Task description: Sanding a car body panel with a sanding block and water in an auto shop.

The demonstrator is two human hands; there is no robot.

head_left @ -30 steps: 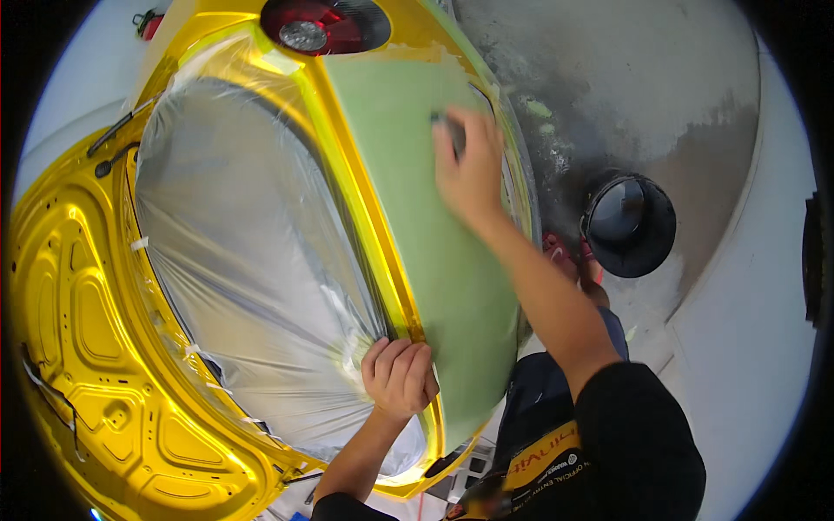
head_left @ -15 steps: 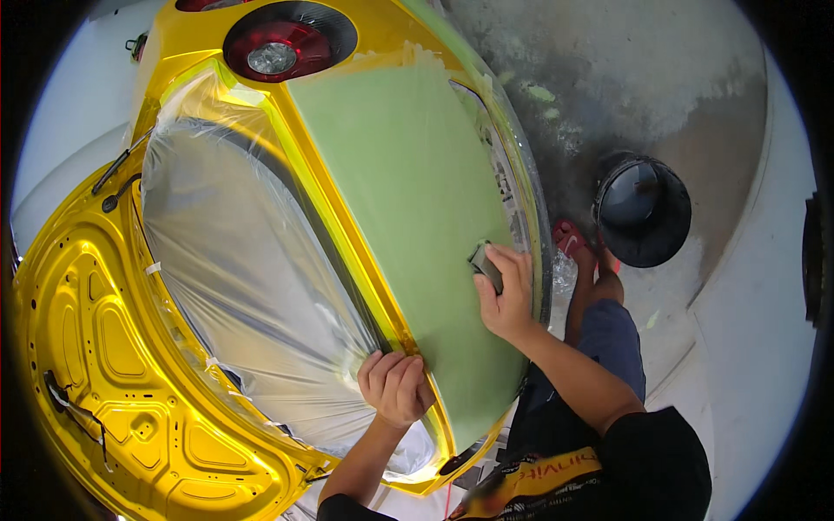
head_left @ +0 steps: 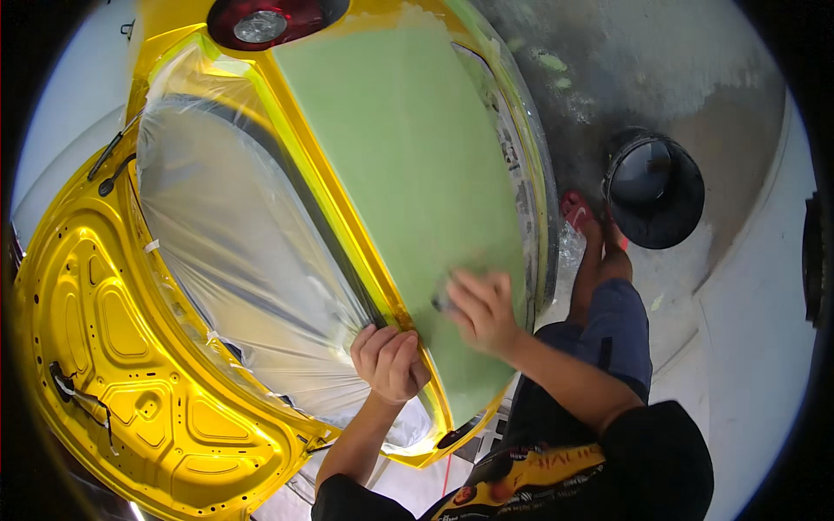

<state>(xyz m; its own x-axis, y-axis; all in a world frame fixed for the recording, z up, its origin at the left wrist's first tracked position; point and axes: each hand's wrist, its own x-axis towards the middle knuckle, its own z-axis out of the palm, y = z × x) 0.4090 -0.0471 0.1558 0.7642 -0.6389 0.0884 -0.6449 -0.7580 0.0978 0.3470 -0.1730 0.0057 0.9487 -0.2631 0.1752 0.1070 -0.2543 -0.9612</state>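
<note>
In my right hand (head_left: 482, 311) is a small dark grey sanding block (head_left: 440, 300), blurred by motion, held against the pale green filler-coated panel (head_left: 391, 156) of a yellow car. The fingers are closed around the block. My left hand (head_left: 389, 363) curls over the yellow edge (head_left: 360, 247) between the green panel and the trunk opening, its fingertips toward the opening and out of sight. Clear plastic sheeting (head_left: 234, 208) covers that opening, with yellow-green tape along the edge.
The raised yellow trunk lid (head_left: 156, 365) spreads out at the left. A red tail light (head_left: 261, 26) sits at the top of the panel. On the grey floor (head_left: 660, 52) to the right stands a black bucket (head_left: 653, 193) with liquid in it, beside my feet.
My right hand has moved left and slightly down across the green panel with the sanding block. The left hand stays on the yellow edge. The view has shifted a little.
</note>
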